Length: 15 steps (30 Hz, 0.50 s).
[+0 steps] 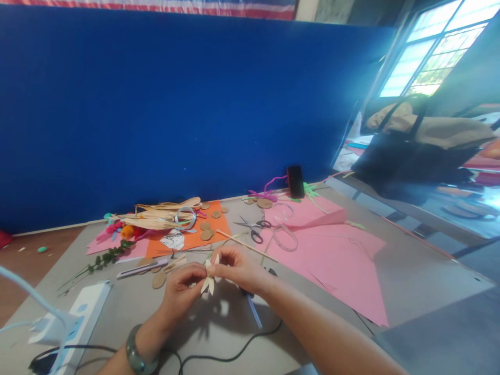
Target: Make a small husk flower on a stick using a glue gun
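Seen from the head camera, both hands met low in the middle of the grey table (414, 281), just above its surface. The left hand (180, 289), with a green bracelet (136, 357) on its wrist, had its fingers drawn narrow and pinched on a small pale petal piece (209, 277). The right hand (239, 269) gripped the same piece from the other side with thumb and fingertips closed (the pointed petals hung down between the two hands). Its shadow fell on the table right under it. Just behind the hands lay a thin wooden stick (246, 245), and beyond that a pair of scissors (254, 230) beside a clear tape ring (285, 237). A large pink paper (336, 260) spread to the right, well apart from the hands. To the left, an orange paper (193, 240) carried brown cardboard discs (205, 234) and dried husk leaves (164, 216). Near it lay a green sprig (106, 259) and a craft knife (142, 268). A white power strip (84, 315) sat at the near left, and a black cable (234, 355) ran under the forearms. A dark phone (296, 181) stood against the blue wall (195, 104).
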Each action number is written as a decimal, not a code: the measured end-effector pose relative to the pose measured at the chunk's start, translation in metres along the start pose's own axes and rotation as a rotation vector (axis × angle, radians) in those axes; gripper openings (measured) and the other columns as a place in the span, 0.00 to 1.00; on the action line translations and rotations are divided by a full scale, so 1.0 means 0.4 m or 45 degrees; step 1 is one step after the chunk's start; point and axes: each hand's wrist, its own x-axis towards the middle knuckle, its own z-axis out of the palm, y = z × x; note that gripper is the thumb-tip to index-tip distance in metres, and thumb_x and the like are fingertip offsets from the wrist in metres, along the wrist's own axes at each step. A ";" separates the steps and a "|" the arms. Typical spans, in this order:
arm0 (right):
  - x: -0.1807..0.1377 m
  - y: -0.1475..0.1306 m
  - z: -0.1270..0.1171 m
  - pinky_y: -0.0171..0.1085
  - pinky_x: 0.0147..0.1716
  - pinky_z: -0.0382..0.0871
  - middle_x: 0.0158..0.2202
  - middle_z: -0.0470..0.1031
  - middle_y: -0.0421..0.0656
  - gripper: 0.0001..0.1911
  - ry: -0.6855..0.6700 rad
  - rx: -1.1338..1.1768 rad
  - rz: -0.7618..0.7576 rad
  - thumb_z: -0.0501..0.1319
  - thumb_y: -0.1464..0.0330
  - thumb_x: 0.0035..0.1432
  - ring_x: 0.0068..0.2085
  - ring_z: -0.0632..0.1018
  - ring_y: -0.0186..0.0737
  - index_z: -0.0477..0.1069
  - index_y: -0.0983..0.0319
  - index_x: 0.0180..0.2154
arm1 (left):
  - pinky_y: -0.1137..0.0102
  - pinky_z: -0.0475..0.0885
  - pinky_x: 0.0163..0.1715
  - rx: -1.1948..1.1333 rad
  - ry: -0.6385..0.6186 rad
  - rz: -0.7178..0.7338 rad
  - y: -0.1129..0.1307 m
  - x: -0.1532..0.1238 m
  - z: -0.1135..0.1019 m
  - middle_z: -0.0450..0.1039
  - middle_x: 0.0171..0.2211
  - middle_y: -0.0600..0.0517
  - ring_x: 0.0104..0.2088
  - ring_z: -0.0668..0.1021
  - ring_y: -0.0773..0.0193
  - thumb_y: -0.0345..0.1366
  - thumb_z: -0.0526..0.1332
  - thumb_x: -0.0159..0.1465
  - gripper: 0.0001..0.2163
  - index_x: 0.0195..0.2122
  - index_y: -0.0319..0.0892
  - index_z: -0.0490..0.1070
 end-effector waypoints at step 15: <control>0.003 -0.005 0.011 0.32 0.25 0.59 0.21 0.68 0.38 0.21 0.156 -0.047 0.014 0.69 0.54 0.47 0.25 0.67 0.31 0.67 0.64 0.22 | 0.72 0.72 0.25 0.244 0.020 0.105 0.020 -0.002 -0.005 0.79 0.25 0.49 0.24 0.77 0.64 0.35 0.61 0.62 0.07 0.32 0.42 0.79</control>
